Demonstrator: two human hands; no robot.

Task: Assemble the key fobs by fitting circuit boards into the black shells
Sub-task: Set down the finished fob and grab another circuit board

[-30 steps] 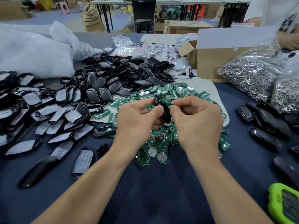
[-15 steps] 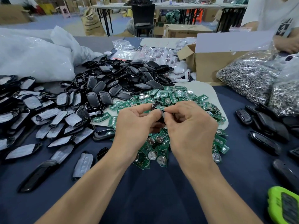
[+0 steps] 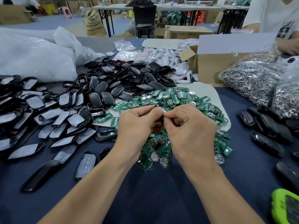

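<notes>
Head view: both hands meet over the middle of the surface (image 3: 153,194), which is covered in dark blue cloth. The left hand (image 3: 137,125) and the right hand (image 3: 191,126) have their fingers curled and pinch one black shell (image 3: 161,118) between thumbs and fingertips. Only a dark sliver of it shows between them, so whether a board sits inside cannot be told.

Directly under and beyond the hands lies a heap of green circuit boards (image 3: 178,97), many with round silver cells, spread over a pale mat (image 3: 221,101). Just left of the boards, toward the far edge, is a pile of loose shells (image 3: 126,78). Along the left edge lie shell halves with grey liners (image 3: 48,113). Near the right edge lie dark closed fobs (image 3: 267,126), and behind them clear bags of metal rings (image 3: 250,80). An open cardboard box (image 3: 210,67) stands at the far edge, beside small packets in clear plastic (image 3: 155,54). A large white plastic bag (image 3: 32,57) fills the far left corner, and a bright green device (image 3: 284,207) sits at the near right corner.

A second person in a white shirt (image 3: 275,16) is at the far right corner. The room beyond holds folding tables (image 3: 186,8), a black chair (image 3: 144,18), a brown sack (image 3: 93,23) and stacked cartons.
</notes>
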